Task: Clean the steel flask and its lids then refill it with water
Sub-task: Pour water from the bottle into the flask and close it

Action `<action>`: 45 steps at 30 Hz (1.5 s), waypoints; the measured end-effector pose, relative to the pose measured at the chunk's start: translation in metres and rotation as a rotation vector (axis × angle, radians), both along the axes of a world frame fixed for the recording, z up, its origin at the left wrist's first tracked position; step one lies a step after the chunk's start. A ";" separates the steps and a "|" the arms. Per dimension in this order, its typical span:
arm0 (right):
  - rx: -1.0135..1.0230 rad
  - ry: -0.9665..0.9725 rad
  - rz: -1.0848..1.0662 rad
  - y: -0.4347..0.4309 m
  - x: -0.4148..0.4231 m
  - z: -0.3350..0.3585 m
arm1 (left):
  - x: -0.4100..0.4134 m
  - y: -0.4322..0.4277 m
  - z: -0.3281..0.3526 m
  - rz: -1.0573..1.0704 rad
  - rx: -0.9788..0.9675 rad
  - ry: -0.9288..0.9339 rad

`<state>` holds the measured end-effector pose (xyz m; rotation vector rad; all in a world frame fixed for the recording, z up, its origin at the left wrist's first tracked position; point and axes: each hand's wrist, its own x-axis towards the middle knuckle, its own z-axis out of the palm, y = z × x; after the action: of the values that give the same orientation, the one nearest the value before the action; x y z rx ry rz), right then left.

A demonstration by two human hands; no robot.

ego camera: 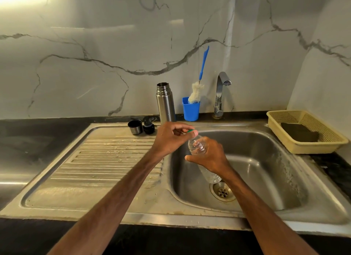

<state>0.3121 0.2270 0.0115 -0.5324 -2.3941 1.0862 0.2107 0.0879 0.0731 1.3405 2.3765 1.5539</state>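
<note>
The steel flask (165,102) stands upright and uncapped at the back of the sink top. Its steel cup lid (135,127) and black stopper lid (148,127) sit side by side just left of it. My right hand (209,156) grips a clear plastic bottle (197,145), tilted over the sink basin (266,169). My left hand (169,136) pinches the bottle's green cap (190,131) at the neck. The bottle's lower end shows below my right wrist, near the drain (222,192).
A blue cup (190,111) holds a bottle brush (196,92) with a blue handle, beside the tap (221,92). A beige basket (303,133) with a dark cloth sits at the right. The ribbed drainboard (106,163) lies to the left.
</note>
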 end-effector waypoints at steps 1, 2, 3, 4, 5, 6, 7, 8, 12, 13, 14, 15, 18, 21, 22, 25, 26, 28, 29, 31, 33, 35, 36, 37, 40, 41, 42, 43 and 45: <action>0.013 -0.005 -0.015 0.000 -0.001 0.000 | 0.002 0.001 0.000 0.024 0.011 0.050; 0.020 -0.011 -0.029 -0.001 -0.001 -0.001 | 0.004 0.003 -0.001 0.050 0.033 0.070; 0.019 -0.017 -0.039 -0.002 -0.001 -0.001 | 0.005 0.004 -0.002 0.068 0.058 0.068; 0.008 -0.018 -0.041 -0.002 -0.001 -0.001 | 0.006 0.005 -0.002 0.075 0.071 0.059; -0.017 -0.016 -0.032 -0.001 -0.001 -0.001 | 0.005 0.005 -0.002 0.065 0.066 0.046; -0.062 -0.014 -0.007 0.000 0.001 0.002 | 0.004 0.005 0.000 0.033 0.048 0.021; -0.130 -0.013 0.041 0.002 0.003 0.006 | 0.002 0.005 0.003 -0.018 0.025 -0.020; -0.216 -0.022 0.115 0.005 0.007 0.012 | 0.000 0.006 0.006 -0.079 0.009 -0.075; -0.473 -0.076 0.418 0.020 0.021 0.032 | -0.004 0.005 0.020 -0.258 -0.025 -0.169; -0.538 -0.068 0.511 0.025 0.024 0.033 | -0.004 0.005 0.023 -0.304 -0.021 -0.165; -0.599 -0.063 0.622 0.029 0.026 0.032 | -0.003 0.006 0.026 -0.352 -0.018 -0.162; -0.655 -0.069 0.728 0.033 0.027 0.030 | -0.002 0.006 0.028 -0.403 -0.021 -0.158; -0.867 -0.167 1.061 0.038 0.027 0.023 | 0.001 0.008 0.033 -0.569 -0.056 -0.106; -0.965 -0.291 1.279 0.037 0.024 0.017 | 0.002 0.010 0.035 -0.672 -0.114 -0.017; -0.945 -0.311 1.277 0.037 0.024 0.018 | 0.002 0.010 0.034 -0.678 -0.124 -0.001; -0.766 -0.267 1.133 0.036 0.026 0.027 | -0.005 0.008 0.034 -0.644 -0.126 0.001; -0.688 -0.251 1.043 0.037 0.026 0.031 | -0.010 0.006 0.034 -0.618 -0.131 0.012; -0.551 -0.227 0.811 0.037 0.023 0.037 | -0.022 0.001 0.034 -0.515 -0.153 0.071; -0.494 -0.197 0.693 0.036 0.020 0.039 | -0.028 -0.001 0.034 -0.454 -0.159 0.115; -0.403 -0.141 0.534 0.034 0.014 0.043 | -0.035 -0.003 0.032 -0.352 -0.150 0.203; -0.363 -0.145 0.516 0.033 0.007 0.046 | -0.039 -0.002 0.028 -0.285 -0.111 0.210; -0.321 -0.146 0.462 0.037 -0.002 0.049 | -0.045 -0.001 0.021 -0.187 -0.034 0.210; -0.280 -0.132 0.386 0.041 -0.011 0.053 | -0.050 -0.003 0.017 -0.109 0.009 0.225; -0.236 -0.115 0.280 0.046 -0.020 0.057 | -0.056 -0.006 0.012 -0.021 0.054 0.231; -0.156 0.026 0.063 0.058 -0.054 0.083 | -0.075 -0.016 -0.007 0.175 0.211 0.175; -0.142 0.093 0.044 0.062 -0.068 0.093 | -0.080 -0.018 -0.014 0.201 0.231 0.156; -0.123 0.153 0.034 0.064 -0.083 0.104 | -0.084 -0.019 -0.019 0.207 0.230 0.137; -0.099 0.203 0.025 0.065 -0.097 0.116 | -0.088 -0.020 -0.024 0.214 0.222 0.120; -0.035 0.256 -0.017 0.065 -0.124 0.134 | -0.092 -0.022 -0.032 0.239 0.215 0.099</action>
<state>0.1878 0.2923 0.1458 -0.3972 -2.1492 1.1179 0.1186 0.0660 0.0410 1.2293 2.5743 1.8952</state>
